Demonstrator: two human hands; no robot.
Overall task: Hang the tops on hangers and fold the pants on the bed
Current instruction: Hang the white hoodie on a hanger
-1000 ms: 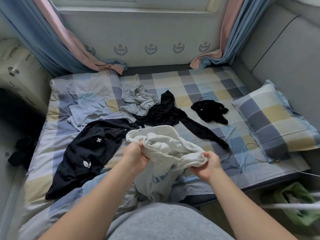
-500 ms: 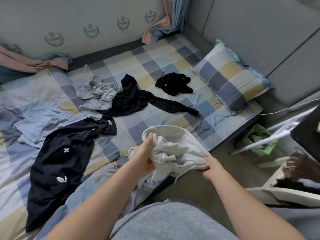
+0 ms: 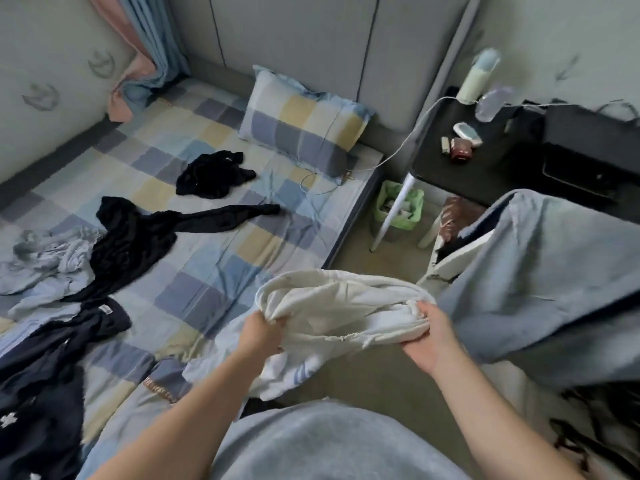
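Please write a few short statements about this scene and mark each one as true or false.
1. The left hand and the right hand both grip the white top. True.
2. The pillow lies on the floor. False: it lies on the bed.
3. A green basket stands on the floor beside the bed. True.
4. The white top is spread flat on the bed. False: it is bunched in the hands.

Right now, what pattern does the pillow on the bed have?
The pillow is checked in blue, grey, yellow and white squares; head view shows it best.
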